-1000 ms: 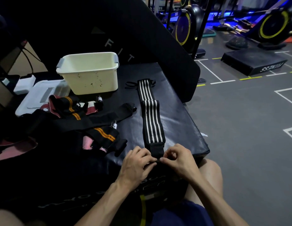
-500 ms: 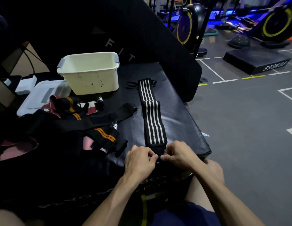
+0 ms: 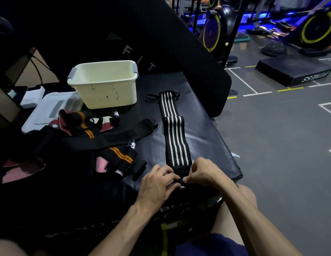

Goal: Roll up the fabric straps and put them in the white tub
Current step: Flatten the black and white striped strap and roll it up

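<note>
While the striped strap [image 3: 175,137] lies lengthwise across the tabletop [image 3: 207,137] at frame centre, I see both hands pinching its near end: left hand [image 3: 157,183], right hand [image 3: 203,172]. White tub [image 3: 105,84] sits upper left.

One camera sits on the person's head and looks forward and down, wide-angled, so straight lines bow near the edges. It is close to the two forearms, which enter from the bottom edge. The black padded box [image 3: 201,130] fills the near middle and left. Farther off, at upper right, the view takes in the grey gym floor [image 3: 283,145].
</note>
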`<state>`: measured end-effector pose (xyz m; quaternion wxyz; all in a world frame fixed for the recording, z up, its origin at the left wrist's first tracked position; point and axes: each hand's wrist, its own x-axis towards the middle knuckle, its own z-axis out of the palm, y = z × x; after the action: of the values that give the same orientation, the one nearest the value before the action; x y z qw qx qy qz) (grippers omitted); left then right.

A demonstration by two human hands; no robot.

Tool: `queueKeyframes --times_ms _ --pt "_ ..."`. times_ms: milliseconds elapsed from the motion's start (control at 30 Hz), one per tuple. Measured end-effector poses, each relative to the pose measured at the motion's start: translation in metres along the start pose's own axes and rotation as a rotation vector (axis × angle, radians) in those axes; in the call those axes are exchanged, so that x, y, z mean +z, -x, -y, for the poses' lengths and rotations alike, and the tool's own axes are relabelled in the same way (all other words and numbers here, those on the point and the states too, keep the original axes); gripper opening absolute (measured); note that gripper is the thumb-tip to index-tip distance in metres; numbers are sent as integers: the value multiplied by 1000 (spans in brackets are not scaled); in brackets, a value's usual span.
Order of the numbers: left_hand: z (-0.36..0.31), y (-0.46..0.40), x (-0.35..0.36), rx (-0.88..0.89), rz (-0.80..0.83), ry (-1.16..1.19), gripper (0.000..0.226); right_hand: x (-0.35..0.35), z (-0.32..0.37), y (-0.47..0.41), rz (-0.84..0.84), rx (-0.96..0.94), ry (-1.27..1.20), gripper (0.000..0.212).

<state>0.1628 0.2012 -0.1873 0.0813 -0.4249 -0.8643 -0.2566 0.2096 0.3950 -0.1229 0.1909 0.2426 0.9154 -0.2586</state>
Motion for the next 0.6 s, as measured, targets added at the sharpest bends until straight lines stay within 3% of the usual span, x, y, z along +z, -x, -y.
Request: queueKeyframes --times_ms 167,267,467,600 --pt "6 -2 3 136 -48 -93 18 18 -15 12 -204 -104 -123 32" --pt "4 -1 5 133 -99 -88 19 36 -26 18 -368 -232 -189 27" --pt "-11 -3 5 -87 -66 31 22 60 -37 25 -529 -349 -84 25" --pt "-16 -9 3 -229 44 56 27 43 -25 26 -464 -284 -17 23"
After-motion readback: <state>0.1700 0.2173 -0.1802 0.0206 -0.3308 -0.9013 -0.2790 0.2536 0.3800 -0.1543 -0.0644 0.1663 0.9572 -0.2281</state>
